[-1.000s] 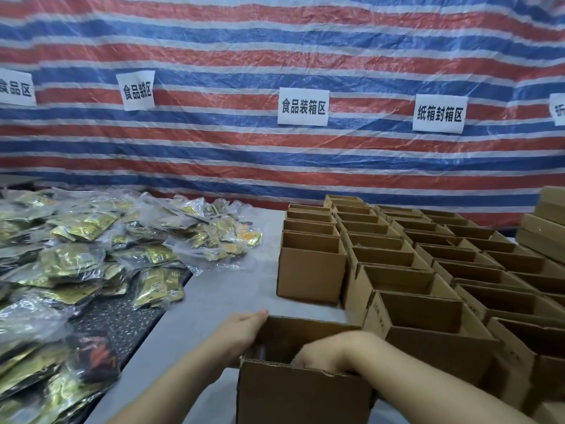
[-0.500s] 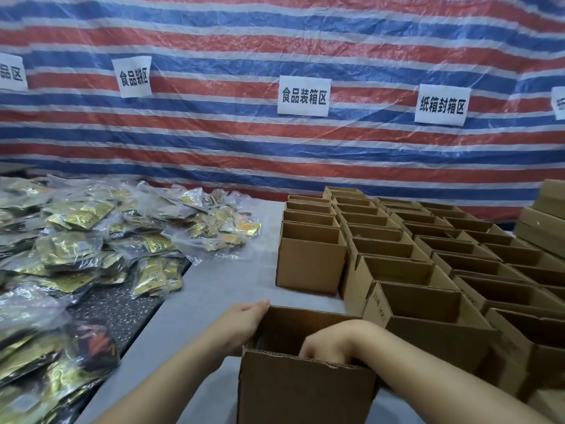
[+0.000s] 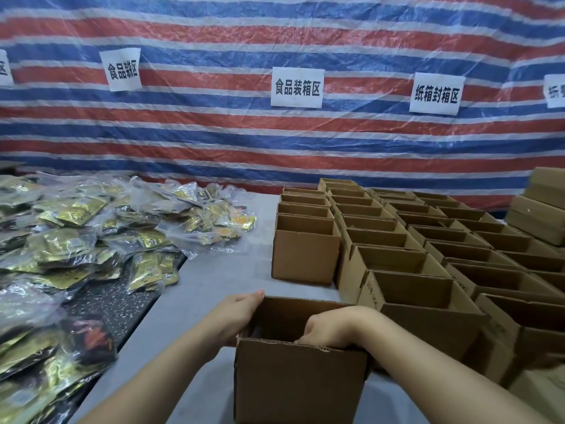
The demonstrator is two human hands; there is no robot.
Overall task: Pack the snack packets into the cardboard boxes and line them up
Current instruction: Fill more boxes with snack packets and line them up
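Observation:
An open cardboard box point(image 3: 299, 384) stands on the grey table right in front of me. My left hand point(image 3: 237, 316) grips its left wall, with the thumb up at the far left corner of the rim. Reaching down inside the box, my right hand point(image 3: 331, 330) has its fingers curled behind the near wall, and what they hold is hidden. Something dark shows inside the box at its left. A heap of gold and clear snack packets point(image 3: 76, 237) lies on the left.
Several rows of open, empty cardboard boxes point(image 3: 406, 261) fill the table's right side, touching one another. Closed boxes are stacked point(image 3: 541, 209) at the far right. A striped tarp with paper signs point(image 3: 296, 87) hangs behind. A strip of grey table point(image 3: 220, 270) separates packets from boxes.
Both hands stay at the near box. My right hand has sunk slightly deeper, toward the near wall. The view has tilted a little.

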